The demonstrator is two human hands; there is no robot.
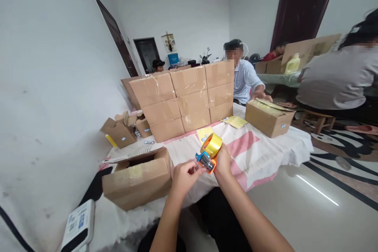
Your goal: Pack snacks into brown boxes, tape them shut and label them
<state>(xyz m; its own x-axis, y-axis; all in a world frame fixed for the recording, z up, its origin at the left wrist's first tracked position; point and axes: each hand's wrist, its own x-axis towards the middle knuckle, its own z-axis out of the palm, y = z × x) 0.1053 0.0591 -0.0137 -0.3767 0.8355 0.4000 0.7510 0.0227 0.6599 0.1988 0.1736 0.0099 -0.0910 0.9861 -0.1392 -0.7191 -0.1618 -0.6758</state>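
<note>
In front of me a tape dispenser with blue and orange parts carries a roll of yellow tape. My right hand is closed around its orange handle. The thumb and fingers of my left hand are pinched together close to the dispenser's front end; what lies between them, if anything, is too small to make out. To the left of my left hand stands a cardboard box with its top partly open.
Stacked cardboard boxes form a wall across the cloth-covered table. Small open cartons lie at left. Yellow sheets lie near another box, touched by a co-worker's hand. A white device sits lower left.
</note>
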